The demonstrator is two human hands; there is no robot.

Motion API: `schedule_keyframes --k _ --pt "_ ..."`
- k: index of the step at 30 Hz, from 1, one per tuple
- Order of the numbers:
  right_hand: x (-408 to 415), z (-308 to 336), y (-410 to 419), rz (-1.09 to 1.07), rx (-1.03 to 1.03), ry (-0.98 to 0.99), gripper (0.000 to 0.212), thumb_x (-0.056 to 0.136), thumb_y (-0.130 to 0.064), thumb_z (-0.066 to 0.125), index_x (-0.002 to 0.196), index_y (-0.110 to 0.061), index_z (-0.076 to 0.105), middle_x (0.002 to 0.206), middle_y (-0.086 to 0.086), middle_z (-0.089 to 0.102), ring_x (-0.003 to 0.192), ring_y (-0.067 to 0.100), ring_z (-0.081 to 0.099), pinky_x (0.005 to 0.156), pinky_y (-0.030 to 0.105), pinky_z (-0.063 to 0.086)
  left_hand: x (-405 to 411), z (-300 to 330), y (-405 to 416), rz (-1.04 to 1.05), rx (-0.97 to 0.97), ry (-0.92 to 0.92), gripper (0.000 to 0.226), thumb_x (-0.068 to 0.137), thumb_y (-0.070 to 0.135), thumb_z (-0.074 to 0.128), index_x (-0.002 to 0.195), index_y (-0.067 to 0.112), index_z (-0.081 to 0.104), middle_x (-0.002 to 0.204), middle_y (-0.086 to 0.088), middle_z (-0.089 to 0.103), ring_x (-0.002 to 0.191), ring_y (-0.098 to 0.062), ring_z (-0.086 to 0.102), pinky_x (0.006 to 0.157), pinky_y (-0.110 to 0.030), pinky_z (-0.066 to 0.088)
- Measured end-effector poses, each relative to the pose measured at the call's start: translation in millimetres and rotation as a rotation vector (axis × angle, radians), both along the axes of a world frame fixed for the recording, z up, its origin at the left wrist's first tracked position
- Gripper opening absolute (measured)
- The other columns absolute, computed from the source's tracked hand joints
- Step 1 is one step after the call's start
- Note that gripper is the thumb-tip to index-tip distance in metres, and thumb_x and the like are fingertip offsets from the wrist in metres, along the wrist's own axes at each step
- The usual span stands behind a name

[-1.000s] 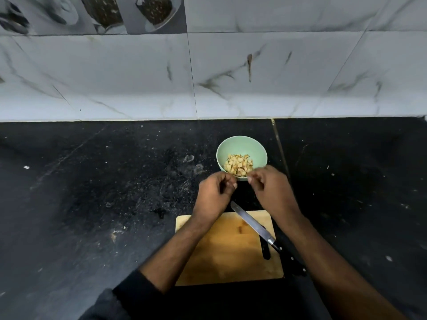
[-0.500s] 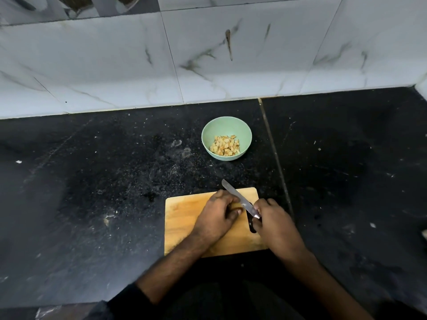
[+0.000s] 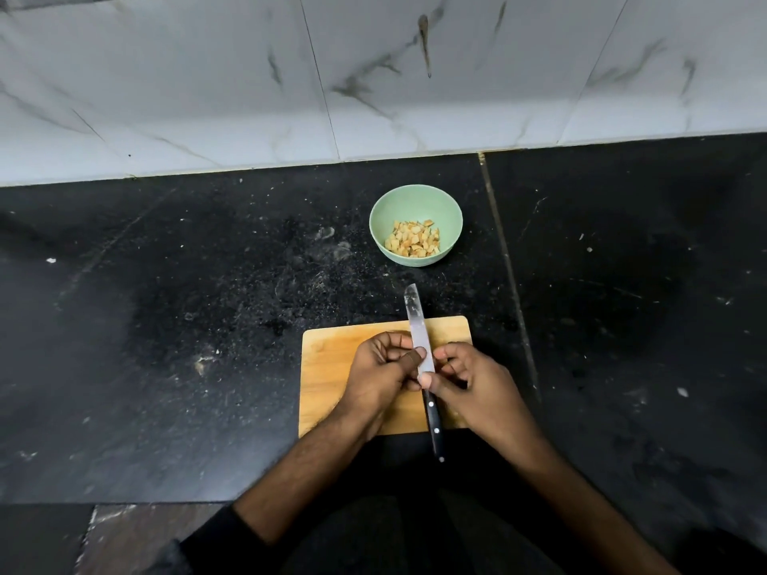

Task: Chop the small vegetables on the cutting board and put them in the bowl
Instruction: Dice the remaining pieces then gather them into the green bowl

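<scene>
Over the cutting board, both hands meet at the knife: the left hand pinches the blade with its thumb on the flat, and the right hand pinches it just above the handle. No uncut vegetable shows on the board (one may be hidden under the fingers). The chopped pieces lie in the bowl, beyond the board's far edge. I'd wipe clinging bits off along the spine, fingertips clear of the edge.
</scene>
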State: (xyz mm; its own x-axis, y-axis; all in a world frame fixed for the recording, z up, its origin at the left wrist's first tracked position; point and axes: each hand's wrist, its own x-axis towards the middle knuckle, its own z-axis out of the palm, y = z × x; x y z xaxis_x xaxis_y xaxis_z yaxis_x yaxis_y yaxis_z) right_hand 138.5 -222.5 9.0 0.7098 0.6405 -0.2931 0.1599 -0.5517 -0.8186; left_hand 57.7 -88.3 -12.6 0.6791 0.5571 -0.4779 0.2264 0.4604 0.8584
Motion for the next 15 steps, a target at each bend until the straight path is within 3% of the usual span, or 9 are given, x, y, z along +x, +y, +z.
schedule_keyframes --k 4,8,11,15 --pt "6 -2 -1 0.086 -0.087 -0.104 0.04 0.075 -0.035 0.085 0.109 -0.025 0.066 0.09 -0.009 0.063 0.08 0.0 0.06 0.067 0.012 0.044 0 -5 -8 -0.022 -0.072 0.052 0.009 0.094 0.008 0.066 0.092 0.0 0.065 0.078 -0.023 0.068 0.053 -0.018 0.063 0.047 -0.024 0.054" --pt "8 -9 -6 0.084 -0.125 -0.18 0.029 0.08 -0.021 0.081 0.105 -0.022 0.067 0.084 -0.008 0.061 0.078 0.003 0.058 0.067 0.016 0.045 10 -10 -11 -0.112 0.029 0.11 0.021 0.099 0.012 0.061 0.098 -0.008 0.064 0.086 -0.023 0.074 0.067 -0.029 0.072 0.057 -0.036 0.062" --pt "9 -14 -6 0.046 -0.127 -0.19 0.026 0.082 -0.02 0.079 0.104 -0.022 0.066 0.086 -0.009 0.061 0.079 0.005 0.059 0.071 0.023 0.049 18 -9 -9 -0.161 0.238 0.172 0.016 0.096 0.014 0.065 0.088 0.001 0.071 0.077 -0.012 0.075 0.065 -0.024 0.073 0.059 -0.036 0.062" --pt "9 -17 -5 0.005 -0.137 -0.208 0.021 0.081 -0.019 0.078 0.099 -0.021 0.066 0.086 -0.006 0.061 0.078 0.012 0.061 0.075 0.037 0.054 26 -10 -3 -0.296 0.751 0.373 0.014 0.088 0.027 0.072 0.077 0.019 0.076 0.072 0.01 0.073 0.067 -0.004 0.067 0.065 -0.023 0.055"
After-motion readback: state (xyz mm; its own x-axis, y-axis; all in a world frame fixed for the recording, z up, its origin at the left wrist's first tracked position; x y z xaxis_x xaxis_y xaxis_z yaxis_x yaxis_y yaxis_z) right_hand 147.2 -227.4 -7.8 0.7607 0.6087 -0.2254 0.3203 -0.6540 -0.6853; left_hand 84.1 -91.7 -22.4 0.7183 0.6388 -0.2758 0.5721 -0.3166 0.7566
